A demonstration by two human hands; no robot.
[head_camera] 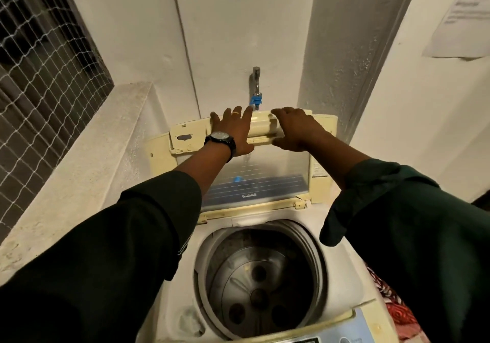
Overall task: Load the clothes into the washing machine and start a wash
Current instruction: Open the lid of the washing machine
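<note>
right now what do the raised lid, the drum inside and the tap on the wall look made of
Raised cream lid: yellowed matte plastic framing a clear glass-like panel, judging by see-through reflections. Round drum: likely stainless steel, grey with a dull sheen. Wall tap: shiny metal, probably chromed, with a blue plastic connector.

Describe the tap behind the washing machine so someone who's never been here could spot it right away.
Start at the open washing machine and look past its raised cream lid to the white wall behind. The tap sticks out of that wall just above the lid's top edge. It is the only metal fitting there, with a bright blue connector beneath it.
</note>
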